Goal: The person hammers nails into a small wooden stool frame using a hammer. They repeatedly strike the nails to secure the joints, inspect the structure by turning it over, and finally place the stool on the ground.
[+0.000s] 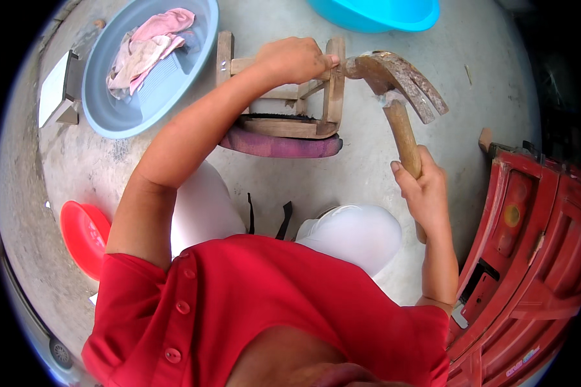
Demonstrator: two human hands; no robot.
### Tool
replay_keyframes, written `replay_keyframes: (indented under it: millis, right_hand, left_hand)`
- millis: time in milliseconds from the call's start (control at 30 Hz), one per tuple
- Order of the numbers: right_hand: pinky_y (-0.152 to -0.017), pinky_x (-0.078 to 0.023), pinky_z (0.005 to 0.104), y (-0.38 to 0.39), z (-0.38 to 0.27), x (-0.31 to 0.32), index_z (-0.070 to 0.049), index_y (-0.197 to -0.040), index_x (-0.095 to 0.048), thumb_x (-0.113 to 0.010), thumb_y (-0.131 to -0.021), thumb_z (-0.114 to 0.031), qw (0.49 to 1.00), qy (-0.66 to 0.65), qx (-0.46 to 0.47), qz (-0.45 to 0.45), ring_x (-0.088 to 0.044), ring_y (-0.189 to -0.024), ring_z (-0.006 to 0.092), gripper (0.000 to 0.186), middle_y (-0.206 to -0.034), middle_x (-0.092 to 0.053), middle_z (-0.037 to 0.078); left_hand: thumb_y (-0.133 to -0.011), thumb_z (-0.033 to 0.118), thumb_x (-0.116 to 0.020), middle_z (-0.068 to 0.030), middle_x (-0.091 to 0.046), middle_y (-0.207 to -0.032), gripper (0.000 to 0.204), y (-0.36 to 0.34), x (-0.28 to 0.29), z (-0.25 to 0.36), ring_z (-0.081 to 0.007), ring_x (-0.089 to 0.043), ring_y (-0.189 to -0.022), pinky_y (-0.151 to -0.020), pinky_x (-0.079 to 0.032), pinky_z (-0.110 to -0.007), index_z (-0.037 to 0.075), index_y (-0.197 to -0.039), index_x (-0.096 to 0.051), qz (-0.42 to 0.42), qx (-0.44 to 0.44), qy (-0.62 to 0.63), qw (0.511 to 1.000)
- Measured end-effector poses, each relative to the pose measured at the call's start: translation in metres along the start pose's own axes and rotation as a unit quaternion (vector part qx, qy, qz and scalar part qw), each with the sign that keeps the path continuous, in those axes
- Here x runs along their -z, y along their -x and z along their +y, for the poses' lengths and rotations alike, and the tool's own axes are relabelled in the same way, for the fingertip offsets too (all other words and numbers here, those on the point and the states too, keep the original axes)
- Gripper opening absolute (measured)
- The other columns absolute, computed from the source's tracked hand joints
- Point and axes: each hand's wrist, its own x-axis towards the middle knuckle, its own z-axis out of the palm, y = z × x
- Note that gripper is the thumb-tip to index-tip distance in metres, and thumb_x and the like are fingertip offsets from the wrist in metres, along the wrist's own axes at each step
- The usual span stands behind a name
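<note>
A small wooden stool (333, 97) lies tipped on its side on the concrete, its purple padded seat (281, 143) turned toward me. My left hand (295, 62) is closed over the upper part of the frame, the thumb lying against the right-hand leg; a nail or other small thing under the fingers cannot be made out. In my right hand (427, 192), the fingers wrap round the wooden handle of a claw hammer (403, 135). Its rusty head (384, 72) is beside that same leg, striking face toward the wood, claw pointing right. Whether face and leg touch is unclear.
A blue-grey washbasin (103, 113) with pink cloths (150, 48) stands at far left, a turquoise basin (381, 16) at the far edge. A red basin (84, 235) is near my left elbow. Along the right side runs a large red panelled object (523, 258).
</note>
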Motion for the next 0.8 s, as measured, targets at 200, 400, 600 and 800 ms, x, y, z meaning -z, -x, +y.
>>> replay_keyframes:
  millis: [200,400,600,800]
  right_hand:
    - [-0.052,-0.041,0.0251,0.017,-0.012,0.016,-0.002,-0.087,-0.054,-0.068,-0.081,-0.011,0.979,-0.135,0.098,0.120,-0.047,-0.055,0.0089,0.017,-0.062,-0.052,0.003]
    - [-0.050,-0.039,0.0333,0.002,0.004,-0.008,-0.002,-0.081,-0.049,-0.064,-0.083,-0.015,0.999,0.037,0.030,0.017,-0.048,-0.051,0.0139,0.020,-0.055,-0.048,0.007]
    - [-0.050,-0.038,0.0290,0.007,-0.008,0.013,-0.003,-0.083,-0.051,-0.066,-0.083,-0.014,0.994,-0.056,0.069,0.060,-0.045,-0.055,0.0093,0.018,-0.060,-0.049,0.003]
    - [-0.053,-0.043,0.0286,0.006,0.004,-0.004,0.000,-0.089,-0.053,-0.066,-0.082,-0.011,0.976,-0.048,0.165,0.136,-0.048,-0.055,0.0101,0.018,-0.064,-0.055,0.002]
  left_hand:
    - [-0.090,0.062,-0.040,-0.0081,-0.057,-0.056,0.064,0.006,-0.002,-0.002,-0.0252,-0.062,-0.065,-0.066,-0.048,-0.041,0.006,-0.079,-0.068,0.003,0.016,0.002,1.000]
    - [-0.090,0.062,-0.039,-0.0078,-0.057,-0.056,0.064,0.002,-0.007,-0.001,-0.0239,-0.061,-0.064,-0.065,-0.048,-0.041,0.006,-0.077,-0.068,0.019,-0.009,-0.006,1.000]
    - [-0.090,0.057,-0.042,-0.0161,-0.068,-0.097,0.056,0.006,0.008,0.004,-0.0344,-0.064,-0.092,-0.080,-0.049,-0.045,0.009,-0.090,-0.071,-0.048,0.028,0.007,0.998]
    - [-0.090,0.058,-0.041,-0.0162,-0.068,-0.097,0.057,0.006,0.005,0.006,-0.0343,-0.064,-0.093,-0.081,-0.049,-0.045,0.009,-0.092,-0.071,-0.043,0.015,-0.002,0.999]
